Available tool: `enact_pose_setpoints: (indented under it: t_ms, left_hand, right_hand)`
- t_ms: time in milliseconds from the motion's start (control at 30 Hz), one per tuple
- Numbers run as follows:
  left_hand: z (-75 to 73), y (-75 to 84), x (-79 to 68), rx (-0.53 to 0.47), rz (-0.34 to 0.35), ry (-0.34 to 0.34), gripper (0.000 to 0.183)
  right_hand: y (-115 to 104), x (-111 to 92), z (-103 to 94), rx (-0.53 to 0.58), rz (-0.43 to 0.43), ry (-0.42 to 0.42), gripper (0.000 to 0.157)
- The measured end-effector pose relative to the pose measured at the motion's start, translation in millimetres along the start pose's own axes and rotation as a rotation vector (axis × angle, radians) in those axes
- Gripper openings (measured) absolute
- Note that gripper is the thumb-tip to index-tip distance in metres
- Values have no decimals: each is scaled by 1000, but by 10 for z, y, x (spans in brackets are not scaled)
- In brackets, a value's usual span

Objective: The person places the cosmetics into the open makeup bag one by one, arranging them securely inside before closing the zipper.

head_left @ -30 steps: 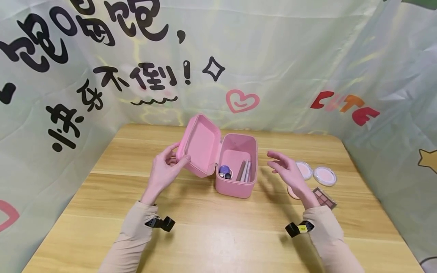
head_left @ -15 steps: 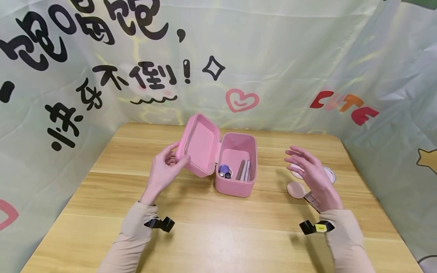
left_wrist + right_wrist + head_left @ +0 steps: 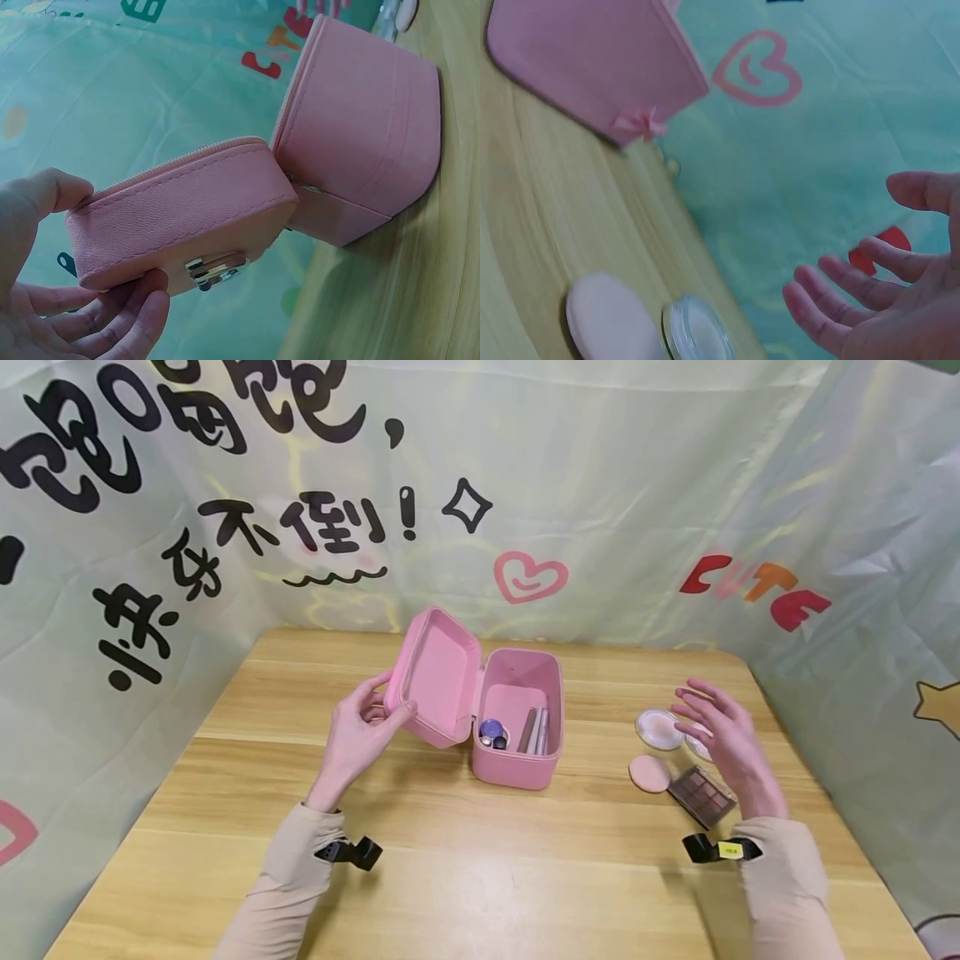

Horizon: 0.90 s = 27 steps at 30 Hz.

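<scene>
- One desk (image 3: 480,885), its loose things gathered toward the right edge.
- One pink case (image 3: 516,772), near the desk's far edge, about midway along; its one lid (image 3: 442,675) leans out toward the left edge.
- Two hands: my left grip (image 3: 358,732) pinches the lid's rim, thumb inside, fingers behind. I'd hold it lightly, so the case doesn't tip.
- My right grip (image 3: 733,750) has nothing in it, fingers loosely bent and spread, raised near the desk's right edge. I'd bring it down from above, so as not to nudge neighbouring pieces.
- One palette (image 3: 702,797), nearest the near edge of the loose pieces; best lifted by its sides.
- Two clear round discs (image 3: 658,729), side by side, one partly behind my hand; whether they're joined, I can't tell.
- One puff (image 3: 649,773), just beside the palette.
- Three slim sticks (image 3: 535,732), leaning inside the case.
- One purple pot (image 3: 491,729) and two smaller round tops (image 3: 500,743) beside them.
</scene>
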State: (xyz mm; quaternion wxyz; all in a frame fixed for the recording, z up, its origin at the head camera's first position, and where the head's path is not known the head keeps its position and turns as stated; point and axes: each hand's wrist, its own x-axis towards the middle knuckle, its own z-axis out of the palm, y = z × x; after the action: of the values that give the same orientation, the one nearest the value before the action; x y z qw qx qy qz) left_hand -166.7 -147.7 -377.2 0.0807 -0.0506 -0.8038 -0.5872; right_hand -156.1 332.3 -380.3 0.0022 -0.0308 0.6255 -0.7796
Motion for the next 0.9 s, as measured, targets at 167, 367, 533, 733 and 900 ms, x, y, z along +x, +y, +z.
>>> enact_pose_setpoints:
  t_ms: [167,367,533,733,900]
  left_hand:
    - [-6,-6,2,0,-5,-5,60]
    - [-11,-3,-7,4,-10,-10,61]
    - [-14,-3,-5,6,-7,-10,61]
    - [-18,-12,0,5,-7,-14,61]
    - [-17,-18,4,2,-11,-20,61]
  right_hand:
    - [11,7,-122,-342,53,65,36]
    - [9,51,-173,-764,160,78,75]
    - [-6,49,-164,-919,237,29,84]
    - [31,101,-161,-1051,266,-20,88]
    - [45,162,-296,-1159,289,-50,90]
